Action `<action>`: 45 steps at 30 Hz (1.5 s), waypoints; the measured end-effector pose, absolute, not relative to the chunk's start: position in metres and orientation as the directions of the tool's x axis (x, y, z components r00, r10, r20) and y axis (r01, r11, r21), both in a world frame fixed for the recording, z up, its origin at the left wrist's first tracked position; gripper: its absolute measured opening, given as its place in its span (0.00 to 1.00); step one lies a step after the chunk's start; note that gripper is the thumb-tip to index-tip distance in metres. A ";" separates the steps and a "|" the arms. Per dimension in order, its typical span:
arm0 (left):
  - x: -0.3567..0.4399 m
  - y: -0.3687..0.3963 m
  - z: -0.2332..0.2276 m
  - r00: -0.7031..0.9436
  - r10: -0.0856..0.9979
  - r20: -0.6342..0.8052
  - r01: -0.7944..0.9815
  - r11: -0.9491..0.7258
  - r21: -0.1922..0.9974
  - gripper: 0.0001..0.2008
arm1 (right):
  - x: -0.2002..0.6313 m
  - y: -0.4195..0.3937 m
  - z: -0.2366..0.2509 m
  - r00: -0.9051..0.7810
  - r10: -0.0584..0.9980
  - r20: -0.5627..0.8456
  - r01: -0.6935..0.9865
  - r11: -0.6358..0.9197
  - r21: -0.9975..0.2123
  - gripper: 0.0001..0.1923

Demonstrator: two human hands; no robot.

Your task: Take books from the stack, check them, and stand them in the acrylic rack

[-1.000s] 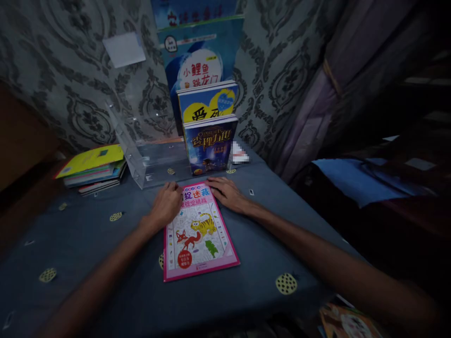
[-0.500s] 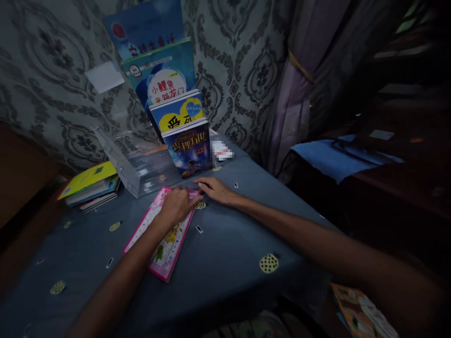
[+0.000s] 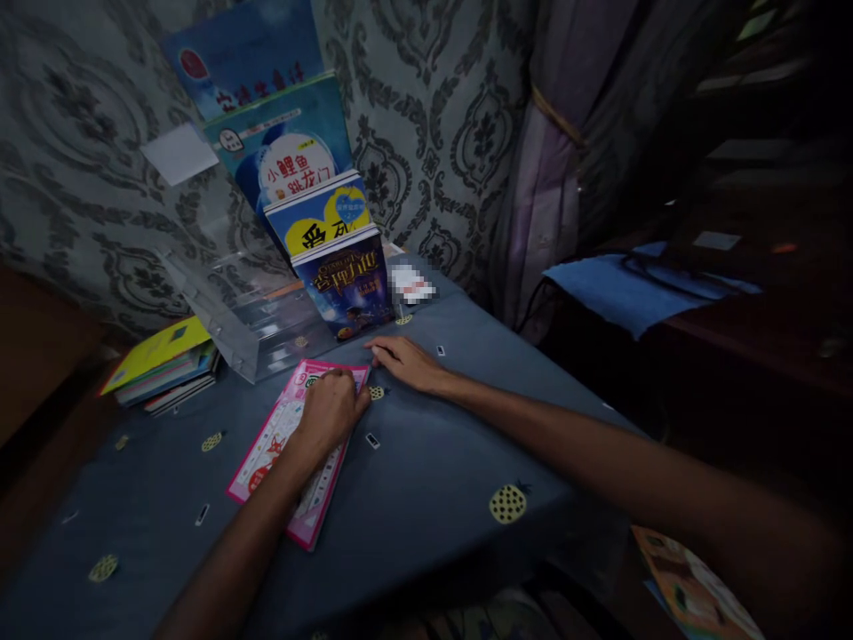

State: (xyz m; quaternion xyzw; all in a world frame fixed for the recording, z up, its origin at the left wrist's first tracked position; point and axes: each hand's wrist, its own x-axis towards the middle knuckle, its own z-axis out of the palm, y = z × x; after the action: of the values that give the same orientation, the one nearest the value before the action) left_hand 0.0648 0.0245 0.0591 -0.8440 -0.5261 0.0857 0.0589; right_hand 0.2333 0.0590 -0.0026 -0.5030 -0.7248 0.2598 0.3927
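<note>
A thin pink-bordered book (image 3: 275,447) lies slanted on the cloth-covered table, printed with a red fox and small pictures. My left hand (image 3: 331,404) rests over its upper part with the fingers curled down onto it; the fingertips are hidden. My right hand (image 3: 405,363) lies just beyond the book's upper right corner, index finger stretched to the left, apparently holding nothing. Just behind the hands a clear acrylic stand (image 3: 241,342) holds upright books in steps: a dark blue book (image 3: 346,289), a yellow and blue book (image 3: 320,218), a teal book (image 3: 286,142) and a tall blue book (image 3: 246,53).
To the left of the stand lies a pile of books (image 3: 163,360) with a yellow cover on top. A white card (image 3: 179,153) is near the patterned wall. Beyond the table's right edge are a blue cloth-like sheet (image 3: 633,284) and, lower, an orange picture book (image 3: 693,578).
The print facing up on the pink book differs: a red fox shows where small icons were. My left hand stays on its upper part. The view has shifted slightly; my right hand hardly moves.
</note>
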 end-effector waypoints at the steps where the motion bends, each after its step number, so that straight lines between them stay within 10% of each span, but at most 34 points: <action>1: 0.064 0.025 0.059 0.426 0.901 -0.085 0.882 -0.435 -0.183 0.19 | 0.234 0.059 -0.003 -0.177 0.935 0.309 0.512 0.355 -0.782 0.17; 24: 0.052 0.032 0.054 0.441 0.897 -0.004 0.892 -0.439 -0.104 0.19 | 0.237 0.053 -0.003 -0.118 0.889 0.442 0.412 0.449 -0.793 0.18; 45: -0.036 0.051 0.053 0.403 0.915 -0.017 0.912 -0.403 -0.080 0.15 | 0.221 0.054 -0.005 -0.512 0.778 0.365 0.554 0.624 -0.551 0.18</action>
State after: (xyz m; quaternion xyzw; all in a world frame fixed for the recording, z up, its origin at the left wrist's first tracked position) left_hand -0.0364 0.0514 0.0528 -0.8371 -0.5454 0.0289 0.0292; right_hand 0.2211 0.0543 -0.0050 -0.3920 -0.8494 0.1856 0.3007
